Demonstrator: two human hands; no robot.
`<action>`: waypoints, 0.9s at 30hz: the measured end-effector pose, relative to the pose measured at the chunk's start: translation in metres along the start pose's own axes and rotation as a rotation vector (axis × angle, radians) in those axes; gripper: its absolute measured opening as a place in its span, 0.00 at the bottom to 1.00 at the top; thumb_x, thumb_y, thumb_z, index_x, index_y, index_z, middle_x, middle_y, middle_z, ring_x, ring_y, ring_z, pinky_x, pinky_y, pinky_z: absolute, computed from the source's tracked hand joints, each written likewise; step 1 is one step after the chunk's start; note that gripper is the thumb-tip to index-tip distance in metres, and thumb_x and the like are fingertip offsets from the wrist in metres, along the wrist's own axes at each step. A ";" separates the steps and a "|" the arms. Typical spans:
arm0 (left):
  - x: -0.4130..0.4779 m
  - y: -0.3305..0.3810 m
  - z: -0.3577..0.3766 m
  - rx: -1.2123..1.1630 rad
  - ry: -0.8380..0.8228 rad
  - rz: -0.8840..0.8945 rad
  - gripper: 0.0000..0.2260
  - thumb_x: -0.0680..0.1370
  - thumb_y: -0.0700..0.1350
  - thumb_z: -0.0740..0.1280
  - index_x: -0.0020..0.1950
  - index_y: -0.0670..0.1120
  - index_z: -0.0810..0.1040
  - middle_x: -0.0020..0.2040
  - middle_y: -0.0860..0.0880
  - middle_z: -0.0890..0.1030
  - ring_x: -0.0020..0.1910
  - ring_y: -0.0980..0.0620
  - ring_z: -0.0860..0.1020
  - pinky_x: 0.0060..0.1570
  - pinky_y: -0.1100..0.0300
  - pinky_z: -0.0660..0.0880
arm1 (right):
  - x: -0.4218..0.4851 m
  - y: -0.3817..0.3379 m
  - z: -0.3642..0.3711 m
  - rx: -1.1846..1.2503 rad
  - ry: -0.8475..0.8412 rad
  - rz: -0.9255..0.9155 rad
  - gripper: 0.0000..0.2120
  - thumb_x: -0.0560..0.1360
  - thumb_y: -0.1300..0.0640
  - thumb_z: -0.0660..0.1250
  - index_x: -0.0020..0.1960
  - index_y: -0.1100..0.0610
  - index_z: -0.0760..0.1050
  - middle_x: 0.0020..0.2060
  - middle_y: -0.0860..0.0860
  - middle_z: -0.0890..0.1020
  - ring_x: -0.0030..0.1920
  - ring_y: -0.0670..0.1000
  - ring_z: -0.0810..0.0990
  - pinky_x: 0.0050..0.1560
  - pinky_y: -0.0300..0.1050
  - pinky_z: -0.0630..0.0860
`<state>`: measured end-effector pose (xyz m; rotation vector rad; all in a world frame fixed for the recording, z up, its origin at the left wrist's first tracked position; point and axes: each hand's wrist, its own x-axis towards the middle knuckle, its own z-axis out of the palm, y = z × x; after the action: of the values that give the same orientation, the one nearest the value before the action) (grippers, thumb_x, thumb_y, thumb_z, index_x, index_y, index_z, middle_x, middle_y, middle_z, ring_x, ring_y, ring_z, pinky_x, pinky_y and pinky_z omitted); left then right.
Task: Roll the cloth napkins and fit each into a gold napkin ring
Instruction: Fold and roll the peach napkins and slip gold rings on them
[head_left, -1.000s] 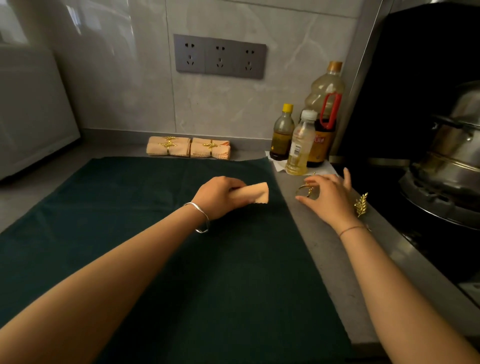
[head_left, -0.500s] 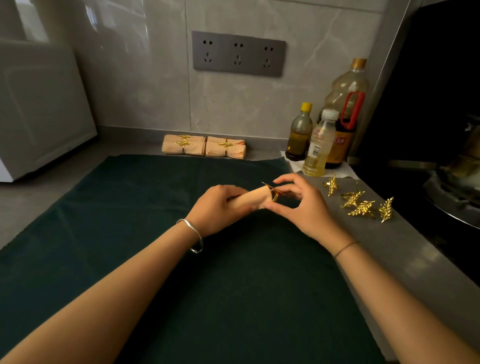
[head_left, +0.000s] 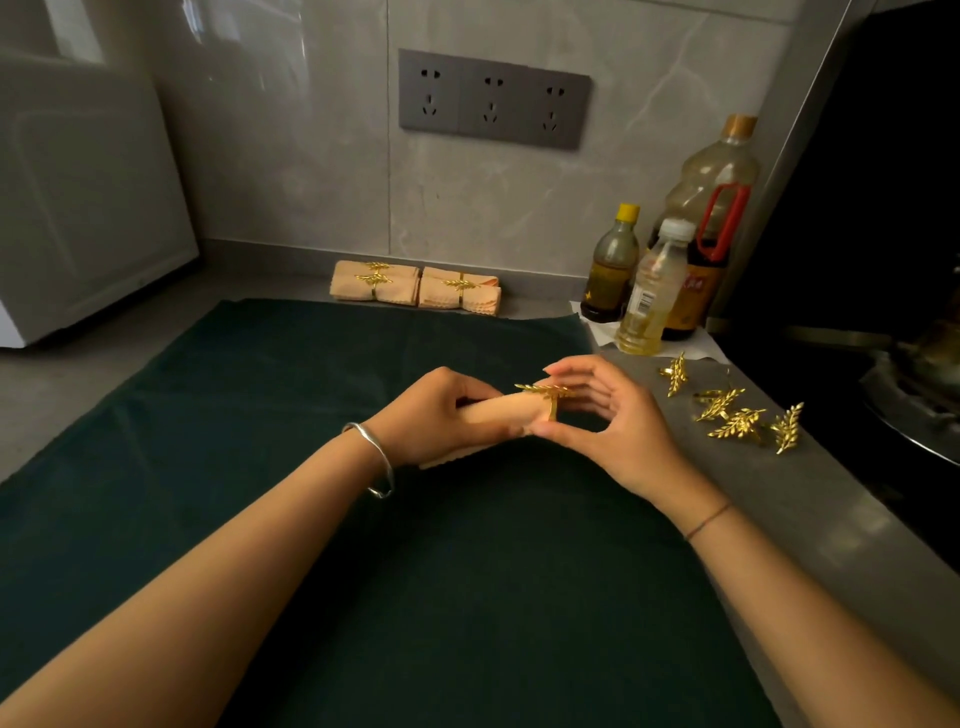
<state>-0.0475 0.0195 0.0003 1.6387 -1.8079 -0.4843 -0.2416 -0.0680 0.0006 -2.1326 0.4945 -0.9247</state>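
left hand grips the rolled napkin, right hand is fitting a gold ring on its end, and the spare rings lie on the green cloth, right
Not quite: the head view shows the spare rings on the grey counter, right of the green cloth. The rest stands: the left hand grips the rolled napkin, the right hand fits a gold ring on its end.

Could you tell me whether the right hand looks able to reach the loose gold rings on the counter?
Probably yes: the loose gold rings lie on the counter just beside the right hand, nothing between. It would first have to release the napkin ring it pinches on the rolled napkin.
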 end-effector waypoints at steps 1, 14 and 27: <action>0.000 0.000 -0.001 0.001 -0.018 -0.009 0.14 0.73 0.51 0.69 0.58 0.51 0.78 0.46 0.61 0.78 0.44 0.65 0.77 0.42 0.74 0.74 | -0.001 0.000 0.000 -0.010 -0.012 0.002 0.23 0.65 0.60 0.76 0.55 0.47 0.72 0.54 0.44 0.80 0.56 0.41 0.78 0.54 0.35 0.76; -0.001 0.002 0.000 0.005 -0.085 -0.040 0.14 0.73 0.50 0.70 0.58 0.51 0.78 0.48 0.57 0.80 0.45 0.62 0.78 0.44 0.72 0.75 | -0.001 -0.002 0.003 -0.003 -0.160 0.092 0.24 0.66 0.52 0.74 0.60 0.46 0.71 0.58 0.43 0.78 0.58 0.41 0.77 0.57 0.36 0.75; -0.004 0.003 -0.001 0.194 -0.003 0.059 0.19 0.72 0.55 0.70 0.62 0.54 0.76 0.54 0.55 0.81 0.50 0.60 0.78 0.52 0.62 0.77 | -0.003 0.002 0.002 0.009 -0.150 0.205 0.18 0.68 0.67 0.73 0.52 0.51 0.75 0.49 0.46 0.80 0.47 0.41 0.82 0.45 0.33 0.77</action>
<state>-0.0491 0.0243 0.0025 1.7064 -1.9515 -0.2925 -0.2422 -0.0663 -0.0039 -2.0790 0.6174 -0.6467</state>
